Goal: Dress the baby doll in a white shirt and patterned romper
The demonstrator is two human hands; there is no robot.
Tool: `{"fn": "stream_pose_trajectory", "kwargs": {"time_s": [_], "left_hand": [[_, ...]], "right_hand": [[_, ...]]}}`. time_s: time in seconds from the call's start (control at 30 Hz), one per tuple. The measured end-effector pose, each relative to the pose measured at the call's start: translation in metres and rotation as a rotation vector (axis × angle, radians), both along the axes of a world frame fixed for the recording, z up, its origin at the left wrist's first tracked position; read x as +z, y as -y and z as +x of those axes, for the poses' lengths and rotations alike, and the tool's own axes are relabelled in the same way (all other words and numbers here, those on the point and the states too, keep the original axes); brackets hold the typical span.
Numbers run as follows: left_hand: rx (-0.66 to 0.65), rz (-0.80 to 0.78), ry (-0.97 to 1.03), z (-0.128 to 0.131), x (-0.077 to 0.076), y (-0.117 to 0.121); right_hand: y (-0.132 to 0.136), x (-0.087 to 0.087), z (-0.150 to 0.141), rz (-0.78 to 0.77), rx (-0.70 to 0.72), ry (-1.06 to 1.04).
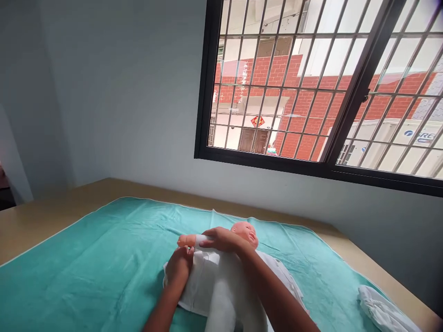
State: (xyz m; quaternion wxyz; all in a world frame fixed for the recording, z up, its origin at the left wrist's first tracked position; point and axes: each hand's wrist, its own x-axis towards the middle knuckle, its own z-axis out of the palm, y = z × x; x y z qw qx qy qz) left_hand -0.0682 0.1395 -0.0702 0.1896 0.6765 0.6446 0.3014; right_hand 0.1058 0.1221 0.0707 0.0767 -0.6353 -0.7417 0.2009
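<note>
A baby doll lies on a teal blanket, its head away from me and one bare forearm pointing left. Around its body is a white garment, spread out to both sides. My right hand is wrapped over the doll's sleeved arm, just below the head, thumb on the white sleeve. Below the doll's forearm, my left hand is closed, its fingertips pinching the white cloth by the sleeve. My right forearm and a blurred white shape in front hide much of the doll's body.
A crumpled white cloth lies at the right on the blanket. The wooden tabletop shows around the blanket's edges. Behind it rises a grey wall with a barred, dark-framed window.
</note>
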Motion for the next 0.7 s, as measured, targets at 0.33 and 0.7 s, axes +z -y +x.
{"fn": "stream_pose_trajectory", "kwargs": {"time_s": [0.33,0.7], "left_hand": [[0.085,-0.052,0.401,-0.006,0.005,-0.001],[-0.033,-0.378,0.893,-0.020,0.019,0.006]], "right_hand": [[0.008,-0.015,0.012,0.022,0.121,0.003],[0.000,-0.023,0.036,-0.036,0.162,-0.072]]}}
